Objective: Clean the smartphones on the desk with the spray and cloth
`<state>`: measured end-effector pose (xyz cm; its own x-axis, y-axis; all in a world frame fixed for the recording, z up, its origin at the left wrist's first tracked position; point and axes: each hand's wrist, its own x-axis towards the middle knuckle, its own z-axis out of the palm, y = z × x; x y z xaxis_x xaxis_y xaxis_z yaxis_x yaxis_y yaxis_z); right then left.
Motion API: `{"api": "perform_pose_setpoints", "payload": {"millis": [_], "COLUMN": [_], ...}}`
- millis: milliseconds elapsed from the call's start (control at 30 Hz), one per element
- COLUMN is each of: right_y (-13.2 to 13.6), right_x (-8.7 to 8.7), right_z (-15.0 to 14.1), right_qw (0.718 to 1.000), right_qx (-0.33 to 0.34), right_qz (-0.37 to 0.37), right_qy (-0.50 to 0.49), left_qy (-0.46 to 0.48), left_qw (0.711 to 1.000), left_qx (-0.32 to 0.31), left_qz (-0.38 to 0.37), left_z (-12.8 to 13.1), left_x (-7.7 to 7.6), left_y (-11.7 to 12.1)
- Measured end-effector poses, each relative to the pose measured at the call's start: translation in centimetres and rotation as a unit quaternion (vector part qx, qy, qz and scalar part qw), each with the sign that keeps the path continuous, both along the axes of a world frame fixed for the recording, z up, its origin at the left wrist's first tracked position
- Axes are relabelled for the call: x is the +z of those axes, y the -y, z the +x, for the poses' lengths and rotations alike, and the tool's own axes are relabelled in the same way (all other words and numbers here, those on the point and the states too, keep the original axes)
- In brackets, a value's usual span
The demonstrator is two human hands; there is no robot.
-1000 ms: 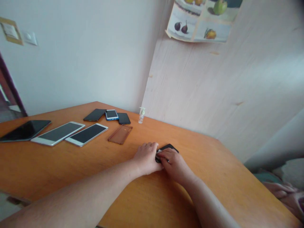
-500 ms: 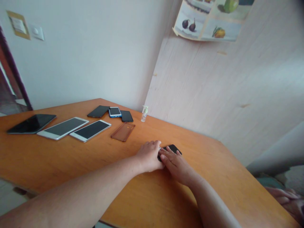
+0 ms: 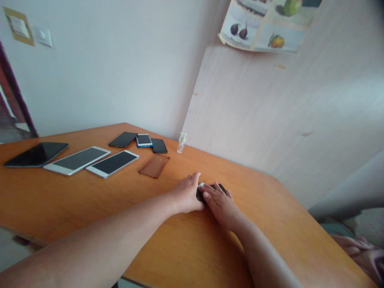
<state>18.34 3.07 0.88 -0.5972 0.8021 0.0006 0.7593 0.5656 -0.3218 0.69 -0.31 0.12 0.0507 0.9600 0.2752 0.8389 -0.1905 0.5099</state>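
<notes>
A dark phone (image 3: 200,195) lies on the table, its screen partly covered by my hands. My left hand (image 3: 189,195) is closed around the phone's left end, thumb raised above the edge. Across the screen lies my right hand (image 3: 219,204), its fingers together and pressing down on a small white cloth (image 3: 202,185). Only a scrap of that cloth shows at the fingertips; the rest is hidden. Beyond my left hand, a translucent brown phone case (image 3: 154,166) rests flat.
Further left on the wooden table (image 3: 144,204) lie a white phone (image 3: 113,163), a white tablet (image 3: 78,161) and a black tablet (image 3: 37,155). Behind them are a dark tablet (image 3: 123,139), a blue-edged phone (image 3: 144,140) and a black phone (image 3: 159,146). A clear pump bottle (image 3: 181,144) stands near the wall.
My right hand has slid slightly left over the phone, and more of the white cloth shows at its fingertips. My left hand keeps hold of the phone's end. The view has shifted slightly.
</notes>
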Motion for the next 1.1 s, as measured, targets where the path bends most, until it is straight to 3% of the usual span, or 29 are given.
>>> {"api": "perform_pose_setpoints", "payload": {"millis": [133,200,400,467,533,667,733,800,1000,1100], "right_y": [-2.3,-2.6,0.5,0.8,0.0,-2.6,-3.0,-2.5,1.3,0.9], "right_x": [-0.6,-0.6,0.1,0.2,0.1,-0.5,-0.6,-0.4,0.8,1.0], "right_z": [1.7,1.9,-0.7,-1.2,-0.8,1.3,1.9,1.7,-0.5,0.0], "right_qw": [0.99,0.988,0.999,0.998,1.0,0.991,0.986,0.99,0.997,0.999], "right_qx": [-0.138,-0.146,0.039,0.059,0.026,-0.126,-0.158,-0.133,0.068,0.022], "right_qz": [0.026,0.035,-0.003,-0.009,0.002,0.018,0.017,0.014,-0.031,-0.021], "right_qy": [0.019,0.014,-0.031,-0.028,-0.014,0.033,0.043,0.036,0.001,0.028], "left_qy": [-0.037,-0.054,-0.063,-0.065,-0.067,-0.062,-0.06,-0.062,-0.073,-0.07], "left_qw": [0.998,0.997,0.997,0.997,0.997,0.997,0.997,0.997,0.997,0.997], "left_qx": [0.026,0.034,0.032,0.031,0.029,0.021,0.015,0.009,0.002,0.002], "left_qz": [-0.032,-0.036,-0.015,-0.01,-0.015,-0.04,-0.044,-0.043,-0.025,-0.033], "left_z": [-0.1,-0.1,-0.2,-0.3,-0.4,-0.5,-0.5,-0.6,-1.0,-0.9], "left_x": [0.5,0.7,0.4,0.4,0.5,1.0,1.1,1.1,0.8,1.1], "left_y": [0.1,0.1,0.0,0.0,0.0,0.2,0.2,0.2,-0.1,0.0]}}
